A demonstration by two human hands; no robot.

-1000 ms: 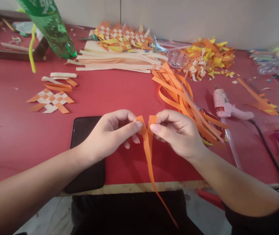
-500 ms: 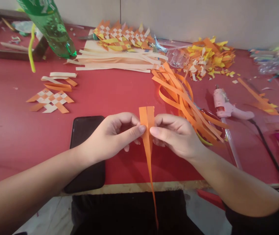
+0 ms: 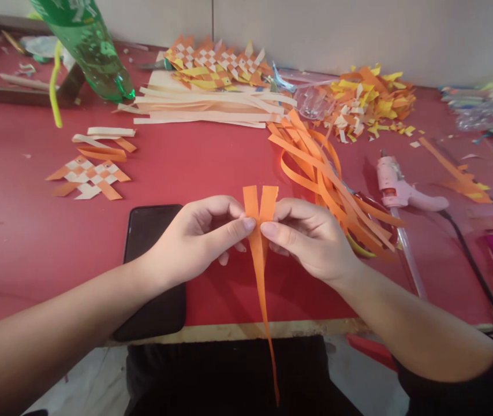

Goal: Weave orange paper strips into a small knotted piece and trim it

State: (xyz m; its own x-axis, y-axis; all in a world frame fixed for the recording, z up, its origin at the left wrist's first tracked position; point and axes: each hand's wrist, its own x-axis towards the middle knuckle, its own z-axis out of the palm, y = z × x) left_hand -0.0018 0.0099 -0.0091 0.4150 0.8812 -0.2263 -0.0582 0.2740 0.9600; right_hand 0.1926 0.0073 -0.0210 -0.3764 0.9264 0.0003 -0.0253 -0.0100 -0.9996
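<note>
Between my two hands an orange paper strip (image 3: 258, 260) hangs down past the table's front edge. Its top end shows two tips spread in a V. My left hand (image 3: 212, 234) pinches the left side between thumb and fingers. On the right side, my right hand (image 3: 305, 237) grips it the same way, the thumbs nearly touching. Under my left wrist lies a black phone (image 3: 153, 231). To the left rests a woven orange-and-white paper fish (image 3: 93, 176), with a few folded strips (image 3: 103, 153) above it.
Loose orange strips (image 3: 316, 167) lie beyond my right hand, near a pink glue gun (image 3: 406, 190) with a black cord. Cream strips (image 3: 212, 107), woven fish (image 3: 216, 60) and paper scraps (image 3: 368, 98) line the back. A green bottle (image 3: 88, 52) stands at back left.
The two tips at the strip's top have spread apart, the narrow slit widening into a V. Both hands stay in nearly the same place with their pinch kept.
</note>
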